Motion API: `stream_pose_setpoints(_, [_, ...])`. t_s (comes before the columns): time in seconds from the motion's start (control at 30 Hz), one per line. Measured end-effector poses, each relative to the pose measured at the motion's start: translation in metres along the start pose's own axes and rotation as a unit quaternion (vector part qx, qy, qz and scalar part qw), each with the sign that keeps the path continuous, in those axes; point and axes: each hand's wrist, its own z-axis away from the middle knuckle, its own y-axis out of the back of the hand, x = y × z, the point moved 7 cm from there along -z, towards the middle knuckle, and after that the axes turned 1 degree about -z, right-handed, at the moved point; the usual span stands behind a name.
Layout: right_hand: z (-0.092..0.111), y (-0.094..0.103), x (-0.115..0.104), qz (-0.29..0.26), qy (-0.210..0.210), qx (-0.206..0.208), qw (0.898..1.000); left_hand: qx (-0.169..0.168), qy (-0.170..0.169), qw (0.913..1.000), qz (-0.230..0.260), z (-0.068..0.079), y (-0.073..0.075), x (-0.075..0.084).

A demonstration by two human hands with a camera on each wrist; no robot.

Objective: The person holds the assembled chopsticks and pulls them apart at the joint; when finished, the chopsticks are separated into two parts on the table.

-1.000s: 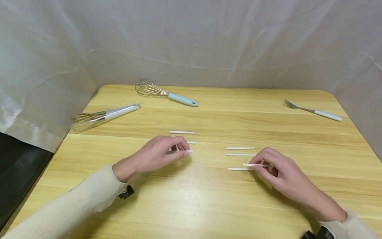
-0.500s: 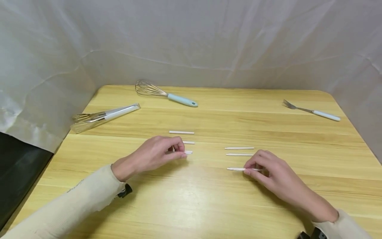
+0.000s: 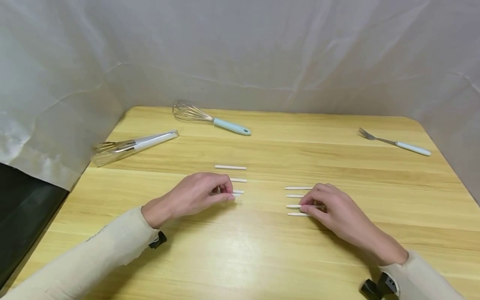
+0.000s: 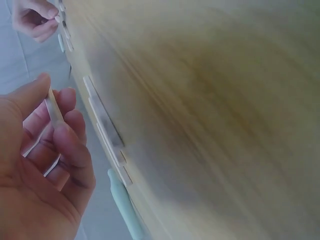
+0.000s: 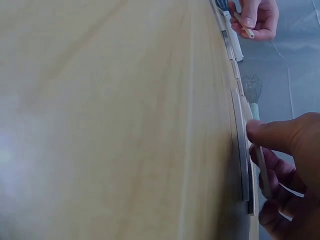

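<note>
In the head view my left hand [image 3: 195, 191] pinches a short white stick [image 4: 54, 107] between thumb and fingers, low over the wooden table. Several similar sticks lie about it: one plain stick [image 3: 230, 167] farthest back, another [image 3: 238, 180] partly behind the fingers, and a third [image 3: 238, 192] right at the fingertips. To the right, my right hand [image 3: 330, 204] pinches a white stick with a narrower left tip [image 3: 294, 206]. Two tipped sticks lie beyond it, the farther one [image 3: 297, 188] and the nearer [image 3: 294, 196]; one more [image 3: 297, 214] lies on the near side, its right end hidden by the hand.
A whisk [image 3: 231, 126] with a pale blue handle lies at the back of the table [image 3: 225, 258]. Clear-wrapped cutlery [image 3: 150, 142] sits at the left edge, a fork [image 3: 412, 148] at the back right. Grey cloth [image 3: 262, 46] hangs behind the table.
My right hand has moved left, carrying its stick between the lying ones. The left hand's stick sits slightly nearer the front, and the third lying stick's end now shows beside it.
</note>
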Motion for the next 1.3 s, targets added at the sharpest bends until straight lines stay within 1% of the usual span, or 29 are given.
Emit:
stream_pose_setpoints(0.1, [-0.0002, -0.0007, 0.0002, 0.018, -0.004, -0.004, 1.0, -0.007, -0.001, 1.0, 0.003, 0.0006, -0.0015, 0.0005])
stream_pose_setpoints(0.27, [-0.0002, -0.0005, 0.0003, 0.036, -0.005, -0.009, 0.999, -0.018, -0.002, 0.9998, -0.006, 0.0022, -0.0033, -0.0005])
stream_pose_setpoints(0.5, [-0.0002, 0.0018, 0.0, 0.044, 0.003, -0.005, 0.999, -0.02, -0.015, 0.9983, -0.053, 0.0031, -0.0059, 0.0004])
stream_pose_setpoints(0.63, [0.0005, 0.0018, 0.0, 0.042, 0.004, -0.005, 0.999, -0.019, -0.019, 0.9968, -0.076, 0.0018, -0.0072, 0.0022])
stream_pose_setpoints(0.83, [0.001, 0.0004, 0.0007, 0.038, -0.002, -0.006, 0.999, -0.017, -0.022, 0.9957, -0.089, 0.0008, -0.0091, 0.0044])
stream_pose_setpoints(1.1, [0.0008, 0.0007, 0.0011, 0.035, -0.002, -0.003, 0.999, -0.018, -0.022, 0.9952, -0.093, 0.0019, -0.0097, 0.0047])
stream_pose_setpoints(1.3, [0.0024, 0.0061, 0.003, 0.007, -0.004, 0.004, 1.0, -0.013, -0.023, 0.996, -0.085, 0.0023, -0.0066, 0.0039])
